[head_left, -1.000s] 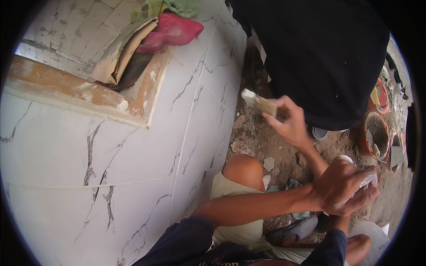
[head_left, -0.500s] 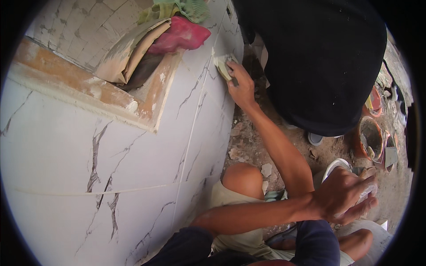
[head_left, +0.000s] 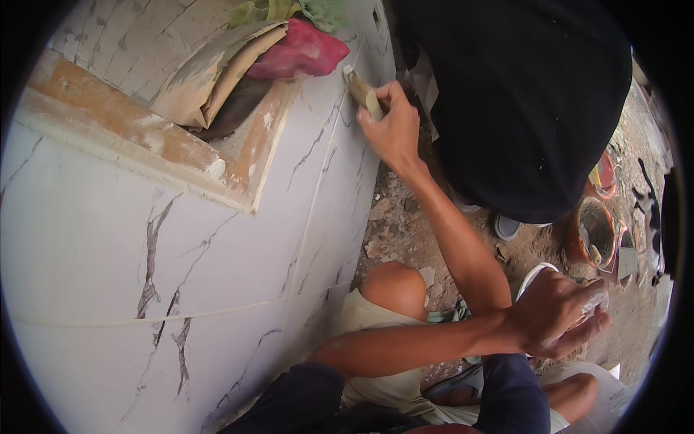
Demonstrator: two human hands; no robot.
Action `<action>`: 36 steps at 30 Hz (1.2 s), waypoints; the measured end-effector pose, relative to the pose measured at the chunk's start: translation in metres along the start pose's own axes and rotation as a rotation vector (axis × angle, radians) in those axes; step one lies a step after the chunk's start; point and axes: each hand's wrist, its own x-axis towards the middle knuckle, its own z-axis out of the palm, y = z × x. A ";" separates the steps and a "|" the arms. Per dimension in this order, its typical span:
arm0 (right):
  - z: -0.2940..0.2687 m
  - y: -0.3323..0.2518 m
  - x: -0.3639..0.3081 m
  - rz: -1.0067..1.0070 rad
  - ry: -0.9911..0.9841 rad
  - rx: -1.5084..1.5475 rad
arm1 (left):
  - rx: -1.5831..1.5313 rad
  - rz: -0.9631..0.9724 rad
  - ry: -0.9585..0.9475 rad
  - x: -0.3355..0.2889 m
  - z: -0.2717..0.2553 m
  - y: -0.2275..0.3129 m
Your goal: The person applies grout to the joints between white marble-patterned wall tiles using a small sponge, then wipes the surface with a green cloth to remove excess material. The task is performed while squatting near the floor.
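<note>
My right hand point(head_left: 394, 129) reaches up to the tiled wall point(head_left: 217, 267) and grips a pale yellowish flat scraper point(head_left: 365, 94) between thumb and fingers. The scraper's far end is at the tile joint line, close to the corner of the window opening. My left forearm crosses over the right one, and my left hand point(head_left: 560, 315) is at the right with curled fingers. White paste coats those fingers, and what they hold, if anything, is hidden. Just behind it shows the white rim of a round container point(head_left: 531, 278), mostly covered by the hand.
A wooden-edged opening point(head_left: 246, 163) holds torn brown paper point(head_left: 217, 76) and a pink bag point(head_left: 300, 50). A person in black clothing point(head_left: 513, 101) stands close at the right. Buckets point(head_left: 582, 249) and rubble point(head_left: 383, 231) lie on the dirt ground.
My right hand has shifted slightly upward along the joint, and the scraper has turned more edge-on. My left hand stays in nearly the same place.
</note>
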 end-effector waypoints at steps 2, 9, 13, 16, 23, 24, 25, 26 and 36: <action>0.005 -0.006 -0.026 -0.105 -0.055 0.138 | 0.014 -0.013 0.005 0.002 -0.005 0.004; -0.005 0.069 -0.006 -0.370 0.178 0.211 | -0.016 0.038 0.037 -0.002 0.013 -0.002; 0.033 0.065 0.031 -0.394 0.395 0.247 | 0.043 0.063 0.037 0.000 0.012 0.013; 0.036 0.087 0.025 -0.447 0.287 0.103 | -0.036 0.078 0.053 0.006 0.009 0.017; 0.012 0.089 0.009 -0.236 0.157 -0.036 | 0.009 -0.064 0.056 0.007 -0.010 0.021; 0.017 0.070 0.015 -0.112 0.171 -0.052 | 0.028 -0.045 0.091 0.005 -0.013 0.023; 0.013 0.064 0.027 0.008 0.204 -0.091 | 0.021 -0.017 0.111 0.005 -0.009 0.027; 0.013 0.057 0.042 0.019 0.250 -0.104 | 0.020 0.004 0.103 0.006 -0.008 0.029; -0.003 0.016 -0.009 -0.135 -0.076 0.175 | -0.061 -0.042 0.044 0.002 -0.010 0.027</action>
